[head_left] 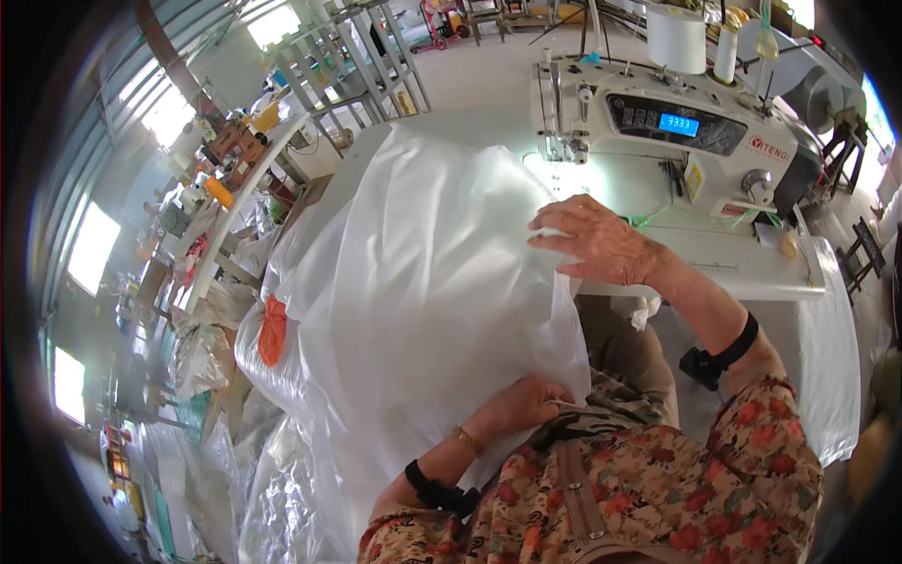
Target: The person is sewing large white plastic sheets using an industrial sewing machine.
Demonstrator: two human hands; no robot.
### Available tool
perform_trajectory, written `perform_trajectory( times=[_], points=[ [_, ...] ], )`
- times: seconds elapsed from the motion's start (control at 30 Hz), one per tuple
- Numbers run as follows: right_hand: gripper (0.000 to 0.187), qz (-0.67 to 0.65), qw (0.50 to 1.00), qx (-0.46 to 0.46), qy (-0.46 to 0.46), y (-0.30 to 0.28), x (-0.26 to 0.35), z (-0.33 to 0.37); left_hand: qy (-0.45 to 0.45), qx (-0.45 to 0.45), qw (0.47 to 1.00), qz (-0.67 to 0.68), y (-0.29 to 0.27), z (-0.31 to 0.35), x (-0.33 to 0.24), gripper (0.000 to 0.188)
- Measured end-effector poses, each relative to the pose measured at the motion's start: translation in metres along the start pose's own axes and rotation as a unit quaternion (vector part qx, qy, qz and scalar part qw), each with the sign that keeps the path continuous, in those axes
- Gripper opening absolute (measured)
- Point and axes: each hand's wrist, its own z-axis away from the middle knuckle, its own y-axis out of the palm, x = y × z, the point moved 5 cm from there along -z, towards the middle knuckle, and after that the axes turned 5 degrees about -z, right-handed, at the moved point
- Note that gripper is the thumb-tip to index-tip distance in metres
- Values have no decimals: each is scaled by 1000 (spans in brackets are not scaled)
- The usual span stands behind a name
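Sheet point(404, 273): white, translucent, creased; fills the centre of my remote view and runs out toward 8 o'clock. Machine point(648, 86) at 2 o'clock, its lit needle end point(567, 146) near the sheet's far part. Right hand point(601, 242) between 2 and 3 o'clock: fingers slightly apart over the sheet's right edge; thumb hidden, so I cannot tell whether they clamp it. Left hand point(521, 404) at 5 o'clock: fingers together, by my reading clamped on the near edge. Cone point(676, 39) of white thread, 1 o'clock. Orange patch point(272, 331), between 8 and 9 o'clock, against the sheet. Step, I judge: arranging the edge beside the machine. Next move calls for a flat, straight edge and fingers clear of the needle end.
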Motion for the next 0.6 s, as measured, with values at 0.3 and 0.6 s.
perform_trajectory(
  times=[0.3, 0.6],
  points=[
    [12, -70, 993, 82, 44, 32, 14, 29, 137, -134, 918, -346, -78, 38, -85, 21],
    [11, -270, 951, 15, 152, 9, 44, 90, -60, -367, 813, -448, -218, -78, -43, 42]
  ],
)
